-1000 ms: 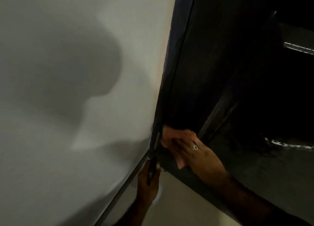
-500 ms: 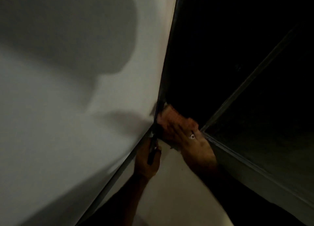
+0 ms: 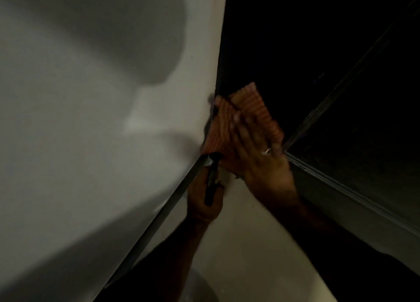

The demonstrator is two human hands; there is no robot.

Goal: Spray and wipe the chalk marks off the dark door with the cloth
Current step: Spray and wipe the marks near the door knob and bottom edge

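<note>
Cloth [image 3: 248, 117], orange with ribbed stripes, lies flat against the dark door [image 3: 306, 52] at its lower left corner, hard up to the door's left edge where it meets the white wall [image 3: 91, 142]. One corner of the cloth points up the door; its left margin runs along the dark frame strip at the wall line.

Right hand [image 3: 259, 161] presses the cloth to the door, fingers straight and close together, palm flat, a ring on one finger. Fingertips reach to about the middle of the cloth.

Left hand [image 3: 203, 201] sits just below the cloth, at the foot of the door's left edge, its grip curled round a dark slim object [image 3: 211, 183] that stands upright. What the object is cannot be told; it is blurred and dark.

Below the door's bottom edge lies pale floor [image 3: 250, 245], open between the two forearms. A dark baseboard strip [image 3: 159, 215] runs down-left from the door's lower left corner along the wall's foot.

Right of the cloth, a raised moulding line [image 3: 341, 86] crosses the door diagonally; the door above the cloth is bare and black, too dark for chalk marks to be told. A large soft shadow [image 3: 136, 40] falls on the wall left of the door.
</note>
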